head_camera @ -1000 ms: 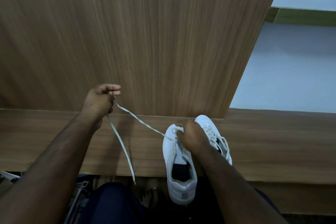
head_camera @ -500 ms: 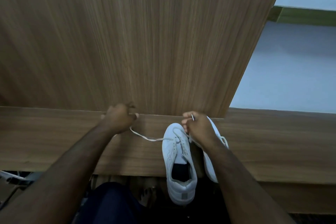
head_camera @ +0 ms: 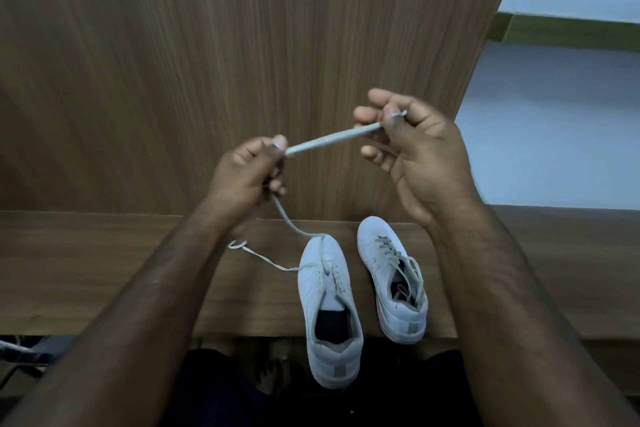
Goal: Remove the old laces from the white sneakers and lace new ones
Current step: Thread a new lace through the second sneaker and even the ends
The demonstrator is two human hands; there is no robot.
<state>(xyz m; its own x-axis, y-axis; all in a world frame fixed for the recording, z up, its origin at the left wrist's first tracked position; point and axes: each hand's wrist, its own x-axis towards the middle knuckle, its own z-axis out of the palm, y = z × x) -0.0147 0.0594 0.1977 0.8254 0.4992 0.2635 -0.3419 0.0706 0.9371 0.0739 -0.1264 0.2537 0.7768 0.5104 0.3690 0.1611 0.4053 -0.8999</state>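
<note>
A person sits at a wooden counter (head_camera: 104, 270), seen from above, with both bare forearms reaching forward over it. At the far left, just below the counter's near edge, part of a grey metal object (head_camera: 20, 350) shows, too cut off to identify.

The left hand (head_camera: 247, 173) is raised above the counter, thumb and fingers curled and pinching a white lace (head_camera: 332, 139). From the underside of this hand the lace drops in a curve to the toe end of the left sneaker (head_camera: 327, 305). A second loose end of the lace trails left from that shoe's eyelets and lies on the counter in a small curl.

Between the hands the lace is drawn taut, rising to the right.

The left sneaker lies with its heel hanging past the counter's near edge, mostly unlaced and its tongue showing. The right sneaker (head_camera: 393, 284) sits just beside it, fully on the counter near the same edge, laces threaded.

The right hand (head_camera: 412, 146) is raised higher, pinching the lace's tip between thumb and forefinger, with the other fingers loosely spread.

At the far right, beyond the counter, a pale floor (head_camera: 554, 135).
</note>
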